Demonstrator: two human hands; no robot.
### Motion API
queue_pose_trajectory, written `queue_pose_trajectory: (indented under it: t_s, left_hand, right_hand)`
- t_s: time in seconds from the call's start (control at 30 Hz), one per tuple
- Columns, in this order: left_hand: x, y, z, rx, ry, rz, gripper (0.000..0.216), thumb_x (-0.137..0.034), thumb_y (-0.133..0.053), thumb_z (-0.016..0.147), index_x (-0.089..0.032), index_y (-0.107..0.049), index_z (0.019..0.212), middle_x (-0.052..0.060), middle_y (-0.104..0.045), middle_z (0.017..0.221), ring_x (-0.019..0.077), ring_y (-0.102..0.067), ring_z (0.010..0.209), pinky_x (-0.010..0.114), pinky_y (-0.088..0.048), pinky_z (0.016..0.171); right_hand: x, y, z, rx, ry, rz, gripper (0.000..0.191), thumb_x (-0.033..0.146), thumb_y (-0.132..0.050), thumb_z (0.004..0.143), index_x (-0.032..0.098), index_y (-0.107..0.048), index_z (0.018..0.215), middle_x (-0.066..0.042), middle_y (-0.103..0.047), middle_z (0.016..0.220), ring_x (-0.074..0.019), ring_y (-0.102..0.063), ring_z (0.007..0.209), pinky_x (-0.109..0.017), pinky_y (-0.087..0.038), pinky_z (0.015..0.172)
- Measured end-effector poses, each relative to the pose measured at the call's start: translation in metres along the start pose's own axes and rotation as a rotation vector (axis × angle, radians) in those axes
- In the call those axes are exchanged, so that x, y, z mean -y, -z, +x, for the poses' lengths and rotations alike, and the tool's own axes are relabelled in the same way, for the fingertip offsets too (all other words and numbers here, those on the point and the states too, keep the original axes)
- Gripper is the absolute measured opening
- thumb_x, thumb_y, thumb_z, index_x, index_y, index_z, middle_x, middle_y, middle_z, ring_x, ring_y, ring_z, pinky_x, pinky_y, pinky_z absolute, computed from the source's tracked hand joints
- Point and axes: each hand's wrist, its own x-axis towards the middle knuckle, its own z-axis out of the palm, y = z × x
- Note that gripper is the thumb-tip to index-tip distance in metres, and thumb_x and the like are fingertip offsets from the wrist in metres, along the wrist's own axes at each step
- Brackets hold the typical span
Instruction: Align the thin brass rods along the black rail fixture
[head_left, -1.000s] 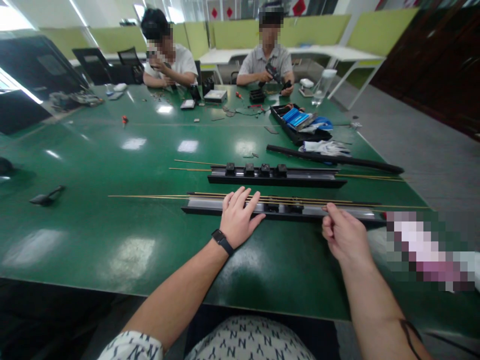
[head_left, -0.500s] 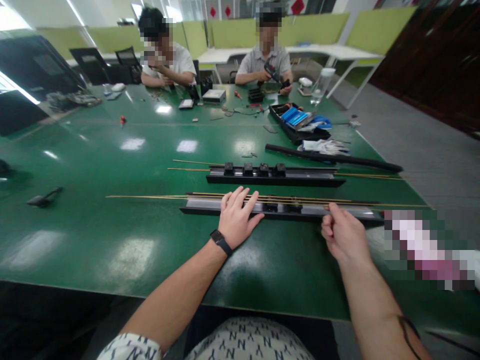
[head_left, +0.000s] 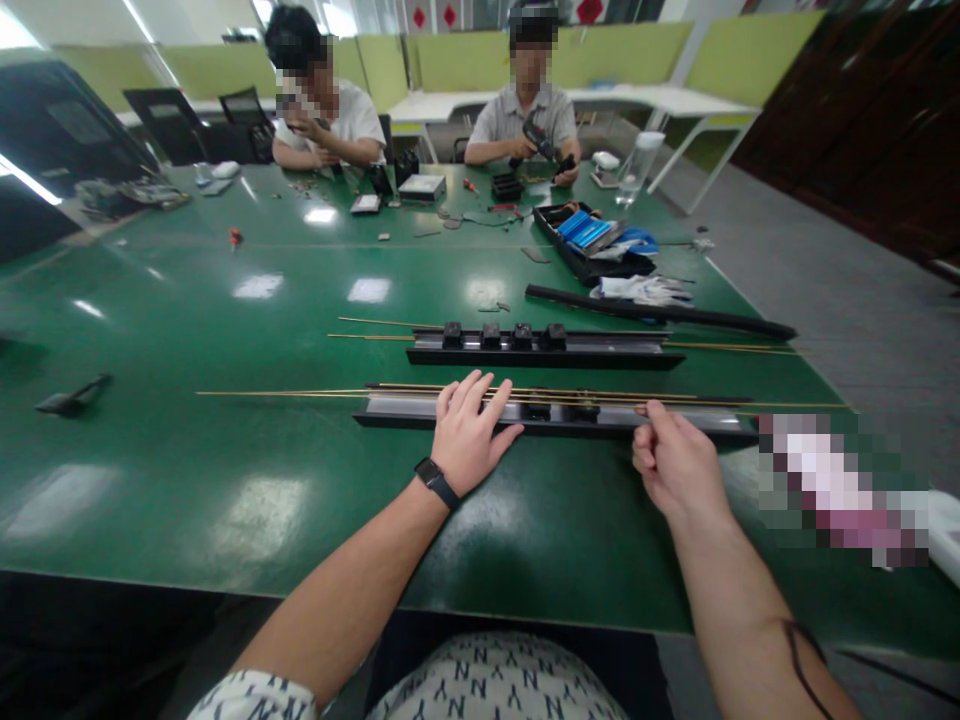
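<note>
A long black rail (head_left: 405, 411) lies across the green table (head_left: 225, 480) in front of me, with thin brass rods (head_left: 285, 393) running along its top. My left hand (head_left: 469, 433) rests flat on the rail, fingers spread, a black watch on the wrist. My right hand (head_left: 671, 460) is closed in a pinch at the rail's right part, thumb and finger on a brass rod. A second black rail (head_left: 600, 350) with several black blocks (head_left: 499, 335) lies parallel just beyond.
A long black tube (head_left: 660, 312), white gloves (head_left: 637, 289) and a black tray (head_left: 592, 262) with blue parts sit at the right back. Two people work at the far side. A small black part (head_left: 71, 396) lies at the left. The table edge runs along my lap.
The view has drifted slightly, shifting everything left and up. My right hand edged a little left along the rod. My left hand stays flat on the rail.
</note>
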Motion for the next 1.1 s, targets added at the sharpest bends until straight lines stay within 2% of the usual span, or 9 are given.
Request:
queue_pose_trajectory:
  t_s: [0.17,0.37,0.6,0.87,1.1]
  left_hand:
    - [-0.0003,0.0007,0.0005,0.007,0.008,-0.009,0.056,-0.051,-0.060,0.096,-0.025,-0.056,0.145,0.012,-0.058,0.149,0.0295,-0.046,0.145,0.049,-0.027,0.121]
    - [-0.0004,0.0006,-0.0001,0.015,0.013,-0.014,0.055,-0.051,-0.059,0.096,-0.026,-0.056,0.145,0.012,-0.058,0.149,0.0291,-0.045,0.145,0.049,-0.027,0.121]
    - [0.0000,-0.0007,-0.0002,0.008,0.014,-0.013,0.054,-0.052,-0.059,0.097,-0.025,-0.056,0.144,0.012,-0.057,0.150,0.0292,-0.045,0.145,0.049,-0.027,0.121]
    - [0.0002,-0.0001,-0.0003,0.014,0.017,-0.015,0.055,-0.051,-0.058,0.097,-0.026,-0.056,0.145,0.012,-0.057,0.150,0.0293,-0.045,0.146,0.049,-0.027,0.120]
    - [0.0006,-0.0007,-0.0004,0.012,0.018,-0.022,0.056,-0.049,-0.061,0.095,-0.027,-0.055,0.146,0.012,-0.057,0.150,0.0310,-0.046,0.145,0.051,-0.028,0.120]
  right_hand:
    - [-0.0024,-0.0027,-0.0025,0.102,-0.046,-0.031,0.044,0.052,-0.087,0.073,0.015,-0.068,0.090,0.004,-0.056,0.051,-0.0041,-0.037,0.033,-0.013,-0.022,0.028]
    - [0.0002,-0.0011,-0.0013,0.007,-0.021,0.006,0.042,0.053,-0.085,0.075,0.017,-0.067,0.089,0.005,-0.055,0.050,-0.0044,-0.037,0.032,-0.013,-0.022,0.028]
    - [-0.0009,-0.0073,-0.0057,0.123,-0.063,-0.024,0.047,0.055,-0.087,0.072,0.015,-0.069,0.091,0.005,-0.054,0.049,-0.0042,-0.036,0.032,-0.013,-0.021,0.028]
    - [0.0008,-0.0030,-0.0025,0.039,-0.042,0.006,0.041,0.052,-0.084,0.075,0.017,-0.067,0.088,0.004,-0.055,0.051,-0.0042,-0.037,0.032,-0.013,-0.023,0.028]
    - [-0.0007,-0.0053,-0.0050,0.104,-0.055,-0.008,0.043,0.052,-0.085,0.074,0.016,-0.069,0.090,0.005,-0.054,0.050,-0.0043,-0.036,0.032,-0.013,-0.022,0.028]
